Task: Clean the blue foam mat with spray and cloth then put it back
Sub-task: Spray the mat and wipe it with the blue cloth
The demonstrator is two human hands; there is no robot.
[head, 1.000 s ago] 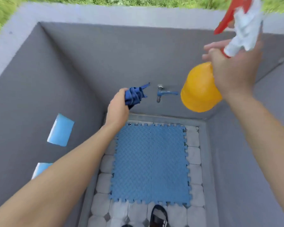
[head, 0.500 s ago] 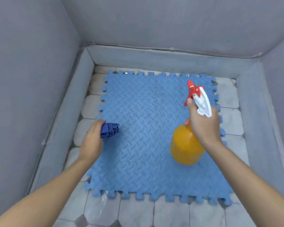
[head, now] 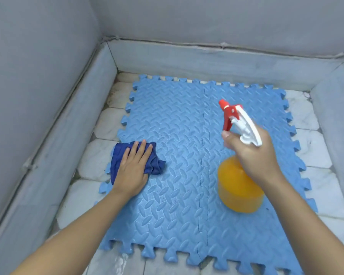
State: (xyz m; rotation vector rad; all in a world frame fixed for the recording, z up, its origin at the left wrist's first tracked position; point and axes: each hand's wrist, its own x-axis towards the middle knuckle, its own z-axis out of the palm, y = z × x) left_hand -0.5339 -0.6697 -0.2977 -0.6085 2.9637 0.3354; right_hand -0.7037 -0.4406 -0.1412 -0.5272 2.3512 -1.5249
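Note:
The blue foam mat (head: pixel 179 195), with jigsaw edges and a leaf-like embossed pattern, lies flat on the pale tiled floor. My left hand (head: pixel 133 167) presses flat, fingers spread, on a dark blue cloth (head: pixel 155 165) at the mat's left edge. My right hand (head: pixel 252 155) grips the neck of an orange spray bottle (head: pixel 238 191) with a white head and red trigger and nozzle. The bottle hangs tilted over the mat's right half, nozzle pointing up and left.
Grey walls (head: pixel 38 66) enclose the spot on the left, back and right, with a low grey kerb (head: pixel 187 56) along their foot. White floor tiles (head: pixel 99 161) show around the mat; a wet patch (head: pixel 121 262) lies near the front edge.
My view has dropped from the walls and tap down to the mat. My left hand went from holding the bunched cloth in the air to pressing it flat on the mat. The bottle came lower.

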